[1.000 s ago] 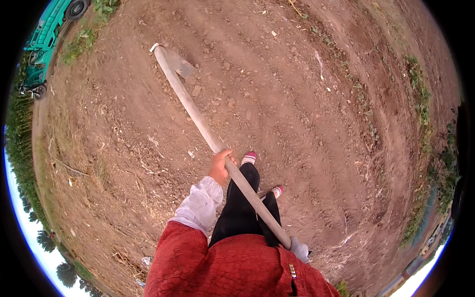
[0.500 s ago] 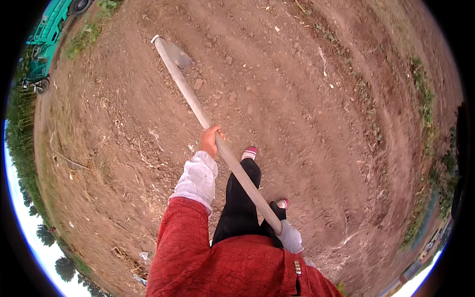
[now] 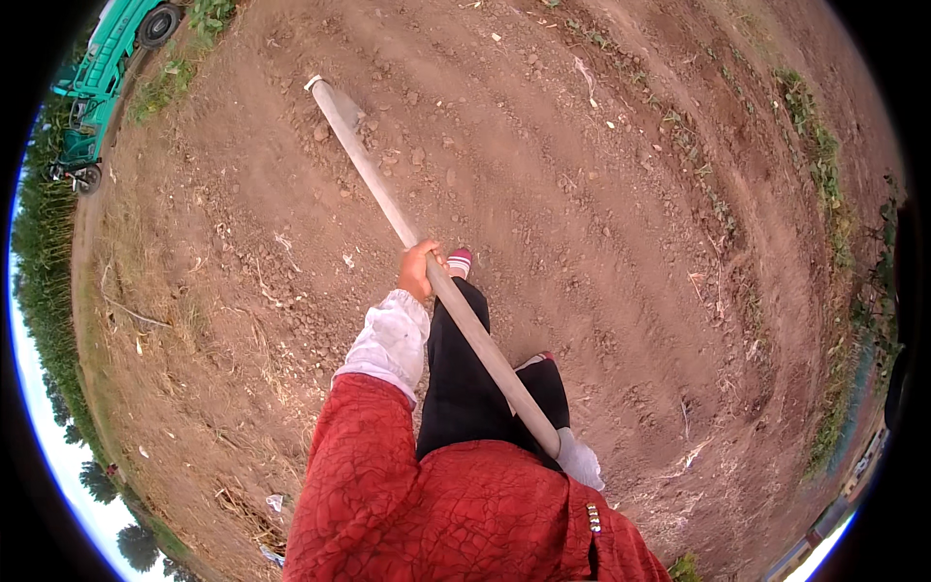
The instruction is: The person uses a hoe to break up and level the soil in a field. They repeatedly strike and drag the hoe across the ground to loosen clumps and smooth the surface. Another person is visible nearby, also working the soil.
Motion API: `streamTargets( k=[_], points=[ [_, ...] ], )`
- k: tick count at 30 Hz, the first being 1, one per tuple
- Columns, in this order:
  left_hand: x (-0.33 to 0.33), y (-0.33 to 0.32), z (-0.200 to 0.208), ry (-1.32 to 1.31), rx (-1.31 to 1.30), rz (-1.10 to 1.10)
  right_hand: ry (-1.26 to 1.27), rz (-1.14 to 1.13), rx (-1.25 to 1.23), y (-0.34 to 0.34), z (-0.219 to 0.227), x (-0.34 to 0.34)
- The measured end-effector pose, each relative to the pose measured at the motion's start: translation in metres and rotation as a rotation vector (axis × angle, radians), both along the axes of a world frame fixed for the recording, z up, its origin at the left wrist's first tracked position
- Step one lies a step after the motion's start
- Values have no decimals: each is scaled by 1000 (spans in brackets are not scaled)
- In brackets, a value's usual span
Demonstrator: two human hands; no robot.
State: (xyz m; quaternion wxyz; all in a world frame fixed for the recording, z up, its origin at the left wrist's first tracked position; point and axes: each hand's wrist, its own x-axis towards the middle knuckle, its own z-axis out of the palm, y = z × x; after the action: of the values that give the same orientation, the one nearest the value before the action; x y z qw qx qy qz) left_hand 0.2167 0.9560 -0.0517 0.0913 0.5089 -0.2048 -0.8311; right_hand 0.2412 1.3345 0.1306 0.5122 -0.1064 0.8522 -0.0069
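Observation:
A hoe (image 3: 427,262) with a long, pale wooden handle slants across the view from the far left toward my waist. Its grey blade (image 3: 351,111) is against the brown soil at the far end, partly hidden behind the handle. Partway along the shaft, my bare left hand (image 3: 418,270) is closed around the wood, below a whitish sleeve cover. Close to my right hip, my right hand (image 3: 580,460), in pale grey cloth, is at the handle's near end; it looks wrapped round it, though its fingers are hidden.
Loose clods and dry stalks lie over the bare soil (image 3: 621,252). Green plants (image 3: 810,136) grow in a row on the right. A green vehicle (image 3: 102,73) stands at the far left beside tall crops (image 3: 48,291). My feet are under the handle.
My feet and legs have shifted as in a step, the right leg coming further forward. The ground has slid leftward beneath the hoe. Both hands keep their places on the handle.

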Motion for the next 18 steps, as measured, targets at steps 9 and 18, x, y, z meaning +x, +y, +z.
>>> streamTargets(
  k=[9,18],
  points=[
    [36,90,28,62,76,121,46,88,-115,85,32,11],
    [67,144,25,-14,286,147,19,59,71,122,41,32]
  ],
)
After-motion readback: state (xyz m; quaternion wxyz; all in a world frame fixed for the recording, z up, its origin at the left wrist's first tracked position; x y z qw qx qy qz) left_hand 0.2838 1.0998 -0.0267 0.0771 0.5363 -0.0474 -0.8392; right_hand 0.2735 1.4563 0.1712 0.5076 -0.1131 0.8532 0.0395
